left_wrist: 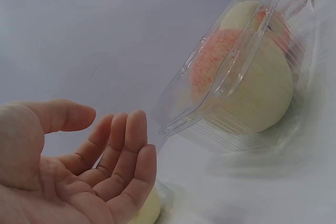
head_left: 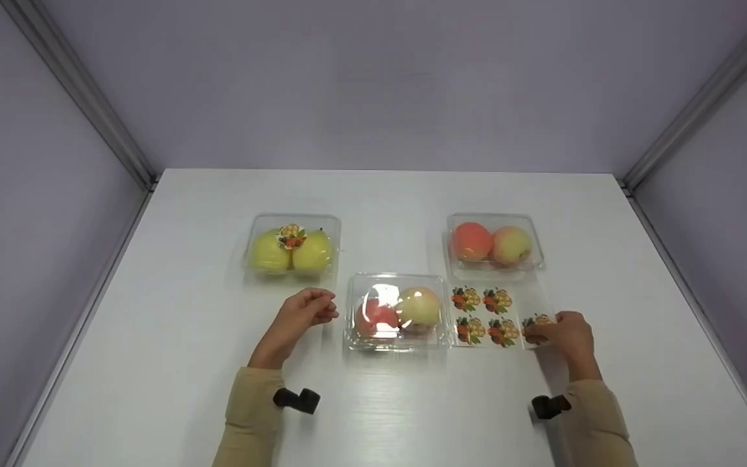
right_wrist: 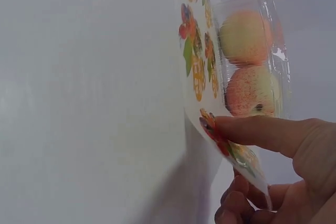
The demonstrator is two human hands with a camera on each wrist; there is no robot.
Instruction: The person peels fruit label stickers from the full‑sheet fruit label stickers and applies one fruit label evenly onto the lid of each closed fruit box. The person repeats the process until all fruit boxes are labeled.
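Observation:
My right hand point(head_left: 565, 334) pinches the right end of a sheet of fruit stickers point(head_left: 486, 316), thumb on top of a sticker point(right_wrist: 231, 148) and fingers beneath. That end bends up in the right wrist view, and several fruit-print stickers show on the rest of the sheet. To the left of the sheet is a clear lidded box point(head_left: 396, 311) with a red and a pale yellow fruit inside. Just left of this box, my left hand point(head_left: 302, 318) hovers with loosely bent fingers, holding nothing; the left wrist view shows its palm point(left_wrist: 68, 192).
Behind the sheet stands another clear box point(head_left: 497, 267) with two reddish apple-like fruits. At back left, a clear box point(head_left: 260, 224) holds two yellow-green fruits and carries a fruit sticker point(head_left: 292, 237) on its lid. Grey-purple walls point(head_left: 380, 84) enclose the white table point(head_left: 373, 415).

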